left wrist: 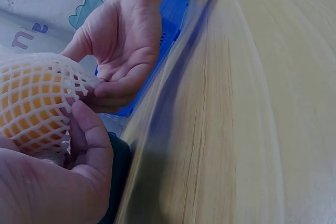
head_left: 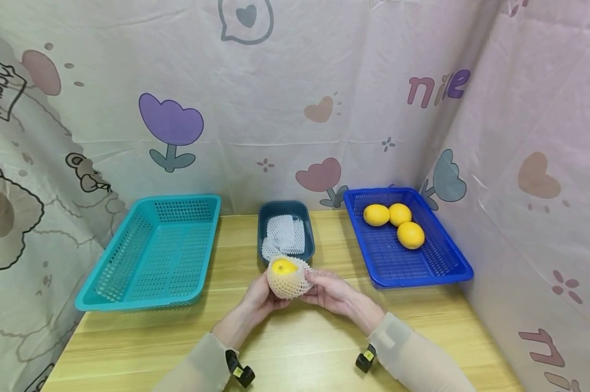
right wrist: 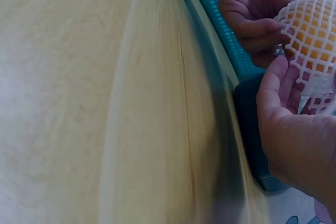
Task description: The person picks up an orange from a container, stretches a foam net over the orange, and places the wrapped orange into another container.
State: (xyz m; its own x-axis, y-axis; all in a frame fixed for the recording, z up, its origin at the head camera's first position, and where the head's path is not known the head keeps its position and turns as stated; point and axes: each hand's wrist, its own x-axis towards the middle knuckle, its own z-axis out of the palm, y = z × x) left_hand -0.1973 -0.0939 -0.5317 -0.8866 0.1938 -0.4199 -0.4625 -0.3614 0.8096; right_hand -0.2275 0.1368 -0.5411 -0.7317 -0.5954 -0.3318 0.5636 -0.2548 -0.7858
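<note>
In the head view an orange (head_left: pixel 284 267) sits inside a white foam net (head_left: pixel 290 286), with its yellow-orange top showing through the net's opening. My left hand (head_left: pixel 259 298) holds the netted orange from the left and below. From the right, my right hand (head_left: pixel 330 294) pinches the net's edge between thumb and fingers. Both wrist views show the mesh stretched over the orange, with the fingertips of both hands at the net's rim. Just behind the hands stands a small dark teal basket (head_left: pixel 286 206) holding several folded foam nets (head_left: pixel 285 233).
A large turquoise basket (head_left: pixel 153 272) with nothing in it stands on the left of the wooden table (head_left: pixel 295 348). On the right, a blue basket (head_left: pixel 383 261) holds three oranges (head_left: pixel 410 235). A printed curtain (head_left: pixel 275 109) hangs behind and along both sides.
</note>
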